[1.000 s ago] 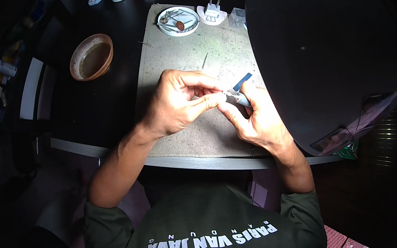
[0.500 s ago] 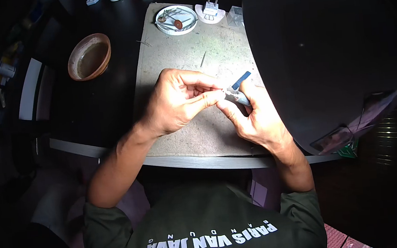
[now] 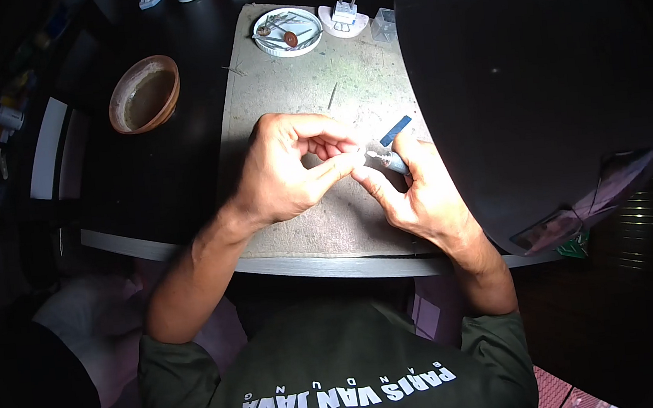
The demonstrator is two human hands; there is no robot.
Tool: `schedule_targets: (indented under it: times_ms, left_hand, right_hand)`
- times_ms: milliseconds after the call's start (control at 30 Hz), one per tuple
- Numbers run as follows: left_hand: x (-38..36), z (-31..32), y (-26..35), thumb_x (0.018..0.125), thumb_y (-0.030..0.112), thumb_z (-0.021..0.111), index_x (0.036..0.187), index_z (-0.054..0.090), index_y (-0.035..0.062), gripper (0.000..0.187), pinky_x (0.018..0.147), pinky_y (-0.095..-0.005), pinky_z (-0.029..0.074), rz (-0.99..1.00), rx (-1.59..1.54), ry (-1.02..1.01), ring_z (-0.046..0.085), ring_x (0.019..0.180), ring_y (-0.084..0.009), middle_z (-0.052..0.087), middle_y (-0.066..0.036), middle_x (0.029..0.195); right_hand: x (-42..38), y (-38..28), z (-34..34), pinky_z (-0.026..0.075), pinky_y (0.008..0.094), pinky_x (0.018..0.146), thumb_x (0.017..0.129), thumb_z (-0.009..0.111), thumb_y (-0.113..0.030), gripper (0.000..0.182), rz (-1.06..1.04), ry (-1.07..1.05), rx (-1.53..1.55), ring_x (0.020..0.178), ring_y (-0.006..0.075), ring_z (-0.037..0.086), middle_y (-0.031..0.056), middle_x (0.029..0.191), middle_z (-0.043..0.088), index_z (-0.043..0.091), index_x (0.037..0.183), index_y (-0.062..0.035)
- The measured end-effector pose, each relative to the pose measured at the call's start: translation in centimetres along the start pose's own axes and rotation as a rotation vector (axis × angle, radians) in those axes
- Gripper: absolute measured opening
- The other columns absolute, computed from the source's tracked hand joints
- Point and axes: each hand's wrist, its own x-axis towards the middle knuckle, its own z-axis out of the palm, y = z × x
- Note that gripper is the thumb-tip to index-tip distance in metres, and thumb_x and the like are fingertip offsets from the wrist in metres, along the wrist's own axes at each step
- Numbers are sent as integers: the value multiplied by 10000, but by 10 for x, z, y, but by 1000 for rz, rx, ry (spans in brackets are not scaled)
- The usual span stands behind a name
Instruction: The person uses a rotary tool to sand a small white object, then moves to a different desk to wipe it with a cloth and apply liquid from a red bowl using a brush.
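Head view: I see the left hand [image 3: 281, 169] closed in a pinch; glare keeps me from telling what it holds.
Handheld tool [image 3: 395, 163]: gripped in the right hand [image 3: 430, 191] above the mat [image 3: 298, 234], pale tip just beside the left fingertips.
Thumbs: I'd brace one against the other and touch the tip in lightly.
Gap: wider between tip and fingertips than half a second ago.

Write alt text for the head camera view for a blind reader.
A person's left hand pinches a tiny, unclear item over a pale mat, while the right hand holds a grey tool pointing toward it. Beyond are a blue strip and a round white dish of thin pieces; a brown bowl stands on the dark table at left.
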Motion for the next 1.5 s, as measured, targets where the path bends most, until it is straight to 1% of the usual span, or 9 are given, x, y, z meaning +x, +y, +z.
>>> schedule_targets:
  times_ms: [167,333,433,567,667,767,833,933,1500]
  left_hand:
    - [0,6,2,781,-6,742,1015,690,-34,241,608,-161,445,112,234,120,594,667,-21,699,-14,741]
    - [-3,5,-12,755,4,762,947,683,-22,209,571,-155,424,-65,146,122,553,642,15,696,4,716]
    - [-4,8,-9,754,2,762,951,684,-23,213,566,-152,423,-97,111,136,548,629,16,700,1,716]
    - [-4,7,-12,756,0,759,956,684,-24,214,560,-151,424,-198,28,118,545,618,16,710,-13,721]
    - [-2,5,-4,756,2,758,957,685,-23,215,559,-152,425,-159,59,98,546,618,16,713,-17,721]
    - [2,4,4,755,2,758,957,685,-21,217,559,-154,427,-201,110,83,548,618,14,712,-17,720]
    - [1,4,5,754,3,758,958,685,-20,217,560,-155,429,-162,141,98,549,617,13,712,-17,720]
    - [-2,6,1,753,2,756,958,685,-20,218,562,-157,432,-17,166,128,551,617,10,712,-17,720]
    - [-1,5,1,756,9,742,954,687,-18,208,569,-157,431,-30,170,120,539,623,13,703,-4,716]
  right_hand:
    - [-4,2,2,389,339,529,799,833,-209,344,-52,33,-171,570,196,473,96,679,515,567,877,-5]
    - [2,-13,-5,381,353,496,792,834,-220,364,13,-40,-246,523,217,471,106,621,496,543,847,-9]
    - [2,-17,-7,370,360,467,793,831,-217,371,45,-86,-249,479,228,461,110,569,473,522,813,-12]
    - [2,-10,-6,352,363,430,802,819,-195,380,-7,-86,-256,416,236,444,108,509,443,487,751,-19]
    - [4,-11,-6,358,366,422,805,815,-197,389,2,-89,-204,406,240,455,107,500,448,477,729,-21]
    - [3,-7,-5,375,364,423,809,812,-226,400,22,-97,-167,412,248,484,111,501,465,477,719,-26]
    - [3,-8,-5,386,361,425,813,809,-250,408,23,-94,-202,416,254,502,114,500,475,479,712,-30]
    - [7,-20,-8,396,356,428,818,804,-278,419,27,-87,-300,416,259,514,117,496,481,482,705,-34]
    - [12,-25,-12,406,358,429,816,806,-293,420,61,-109,-293,415,258,523,113,499,492,495,713,-30]
